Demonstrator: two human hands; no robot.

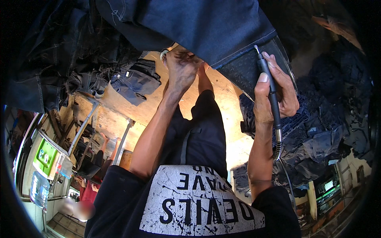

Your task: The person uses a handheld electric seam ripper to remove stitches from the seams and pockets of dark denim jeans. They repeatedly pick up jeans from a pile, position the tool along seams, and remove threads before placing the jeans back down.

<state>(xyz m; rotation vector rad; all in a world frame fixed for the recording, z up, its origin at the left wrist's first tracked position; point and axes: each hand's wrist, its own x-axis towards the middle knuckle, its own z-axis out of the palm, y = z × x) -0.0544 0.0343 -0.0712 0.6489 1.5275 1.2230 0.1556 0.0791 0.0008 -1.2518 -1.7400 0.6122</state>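
Observation:
A dark blue denim garment (206, 27) stretches across the top of the view, with a stitched seam and a darker panel at its lower right edge. My right hand (289, 97) is closed round a slim black pen-shaped rotary tool (273, 95). The tool's thin metal tip lies close to the seam; whether it touches the cloth I cannot tell. A spring sleeve and cable run down from its lower end. My left hand (181, 65) reaches under the garment's near edge, and the cloth and shadow hide most of its fingers.
Dark garments are heaped at the left (59, 63) and right (317, 135). A folded dark garment (135, 81) lies on the pale wooden surface (152, 113). At lower left are a metal post (125, 137), a green tray (44, 156), a clear water jug (39, 189) and a person in red (89, 192).

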